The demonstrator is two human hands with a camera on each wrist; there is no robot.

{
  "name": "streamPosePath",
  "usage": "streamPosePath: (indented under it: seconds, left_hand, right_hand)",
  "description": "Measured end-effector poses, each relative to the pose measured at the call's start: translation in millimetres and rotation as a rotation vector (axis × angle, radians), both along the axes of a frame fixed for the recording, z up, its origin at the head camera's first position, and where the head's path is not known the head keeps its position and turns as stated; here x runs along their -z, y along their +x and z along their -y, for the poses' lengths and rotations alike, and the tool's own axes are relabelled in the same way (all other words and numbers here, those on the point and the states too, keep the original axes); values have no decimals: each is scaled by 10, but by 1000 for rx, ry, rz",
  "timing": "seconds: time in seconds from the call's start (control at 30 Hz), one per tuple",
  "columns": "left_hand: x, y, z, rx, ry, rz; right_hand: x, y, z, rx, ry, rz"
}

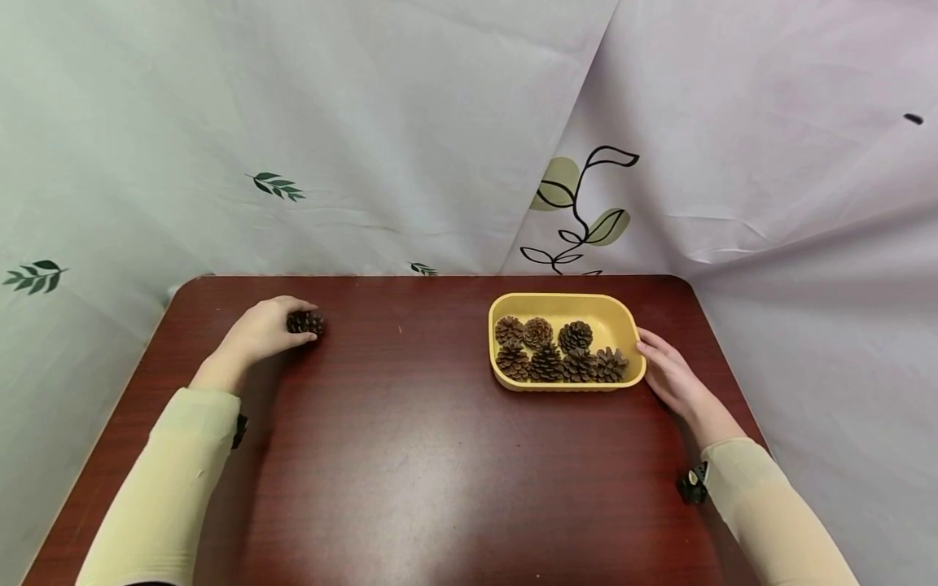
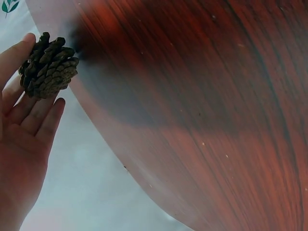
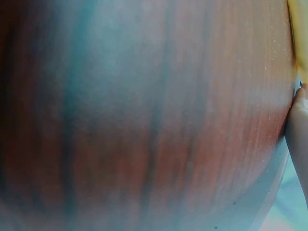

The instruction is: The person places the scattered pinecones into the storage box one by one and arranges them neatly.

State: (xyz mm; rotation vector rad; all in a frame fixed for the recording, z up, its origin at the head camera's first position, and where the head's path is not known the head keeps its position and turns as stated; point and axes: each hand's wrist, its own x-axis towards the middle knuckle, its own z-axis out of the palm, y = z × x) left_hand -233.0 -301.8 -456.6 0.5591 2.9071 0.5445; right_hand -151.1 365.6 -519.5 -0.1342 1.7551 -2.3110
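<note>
At the table's left, my left hand point(image 1: 264, 330) holds a dark brown pine cone point(image 1: 304, 322) between thumb and fingers. The left wrist view shows this pine cone point(image 2: 49, 67) with its scales spread; whether it touches the table cannot be told. On the right stands a yellow rectangular tub point(image 1: 564, 299) with rounded corners. Several pine cones point(image 1: 545, 362) lie inside it, mostly along its near side. My right hand point(image 1: 672, 378) touches the tub's right side with its fingers extended. Only a sliver of that hand point(image 3: 301, 120) shows in the right wrist view, below the yellow tub wall point(image 3: 301, 38).
The tub and hands are at a dark red wood-grain table point(image 1: 410, 456) with rounded far corners. A pale cloth point(image 1: 366, 122) with leaf prints hangs behind it and along the sides. Wide tabletop lies between the left hand and the tub.
</note>
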Motion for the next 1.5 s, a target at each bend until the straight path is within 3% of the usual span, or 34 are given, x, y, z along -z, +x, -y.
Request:
streamPosePath:
  seconds: [0.2,0.5,1.07,1.5]
  left_hand:
    - [-11,9,-108,-16,43,-35]
    - [-8,4,-343,-55,179,-76]
    - [114,-52,-915,19,317,-141]
    - [170,-104,-1270,27,407,-149]
  right_hand:
    - [1,0,-5,2,-2,5]
    - [-4,5,-16,6,12,22]
    - [-5,-2,-11,0,-6,14]
    - [-11,-4,-9,6,5,17]
